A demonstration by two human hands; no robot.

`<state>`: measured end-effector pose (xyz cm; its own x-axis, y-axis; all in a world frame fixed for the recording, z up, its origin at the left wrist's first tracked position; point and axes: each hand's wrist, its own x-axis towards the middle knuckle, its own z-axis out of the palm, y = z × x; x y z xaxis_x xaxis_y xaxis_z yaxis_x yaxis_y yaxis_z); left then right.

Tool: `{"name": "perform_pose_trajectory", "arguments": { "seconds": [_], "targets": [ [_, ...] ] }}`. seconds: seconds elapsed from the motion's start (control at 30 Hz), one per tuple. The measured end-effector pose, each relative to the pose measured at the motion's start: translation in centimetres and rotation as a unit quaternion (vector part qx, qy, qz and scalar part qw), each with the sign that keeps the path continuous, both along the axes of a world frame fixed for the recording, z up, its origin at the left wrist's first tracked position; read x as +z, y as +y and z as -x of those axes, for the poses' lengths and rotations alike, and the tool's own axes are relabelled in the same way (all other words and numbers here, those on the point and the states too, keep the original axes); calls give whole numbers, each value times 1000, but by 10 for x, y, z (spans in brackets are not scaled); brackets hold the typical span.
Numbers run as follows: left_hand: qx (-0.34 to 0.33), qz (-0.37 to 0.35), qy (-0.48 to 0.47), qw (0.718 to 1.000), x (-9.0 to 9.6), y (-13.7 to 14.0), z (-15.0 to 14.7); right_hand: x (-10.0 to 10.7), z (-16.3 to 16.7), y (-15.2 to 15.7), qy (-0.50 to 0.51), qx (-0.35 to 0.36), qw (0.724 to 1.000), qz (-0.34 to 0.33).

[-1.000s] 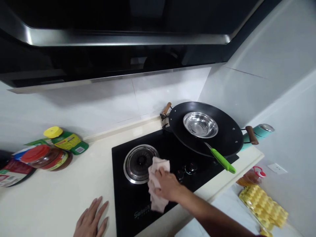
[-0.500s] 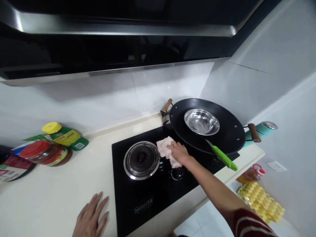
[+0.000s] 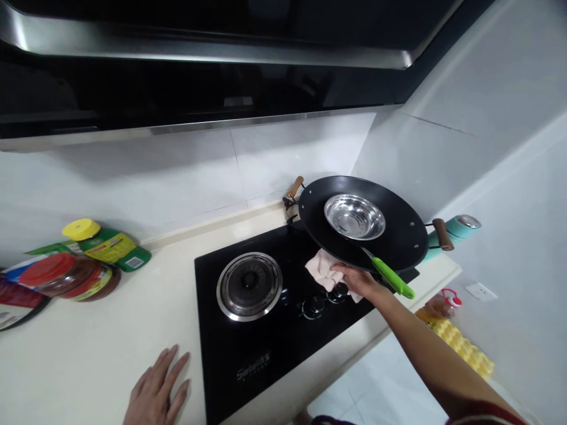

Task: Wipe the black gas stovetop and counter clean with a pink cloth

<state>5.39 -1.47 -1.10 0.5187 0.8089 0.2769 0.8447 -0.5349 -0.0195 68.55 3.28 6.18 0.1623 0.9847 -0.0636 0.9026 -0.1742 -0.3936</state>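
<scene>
My right hand [image 3: 358,280] is closed on a pale pink cloth [image 3: 322,268], which lies against the black glass gas stove [image 3: 248,360] just under the near rim of a wok. The black wok [image 3: 398,236] covers the stove's right side. Inside it sit a shiny metal bowl [image 3: 354,217] and a utensil with a green handle [image 3: 393,277]. Two control knobs [image 3: 314,304] are close to the cloth. My left hand [image 3: 156,389] rests flat on the white counter [image 3: 110,330], fingers spread, left of the stove. The left burner [image 3: 249,287] is uncovered.
A red-lidded jar [image 3: 71,277] and a green bottle with a yellow cap [image 3: 110,245] lie at the counter's left. Behind the wok's right handle is a teal cylinder [image 3: 460,227]. An oil jug [image 3: 443,307] and yellow egg trays [image 3: 463,348] are low at right. The range hood [image 3: 212,88] hangs above.
My right hand has moved the cloth rightward from beside the left burner to under the wok's rim, uncovering a knob. My left hand stays on the counter. The view has shifted slightly.
</scene>
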Motion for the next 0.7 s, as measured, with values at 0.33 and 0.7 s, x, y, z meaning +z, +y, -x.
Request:
{"name": "perform_pose_trajectory", "arguments": {
  "seconds": [0.33,0.7],
  "targets": [
    [-2,9,0,1000,1,1,-1,-36,7,-113,-62,-91,994,21],
    [-15,9,-2,1000,-8,4,4,-18,102,-151,200,57,978,-24]
  ]
}}
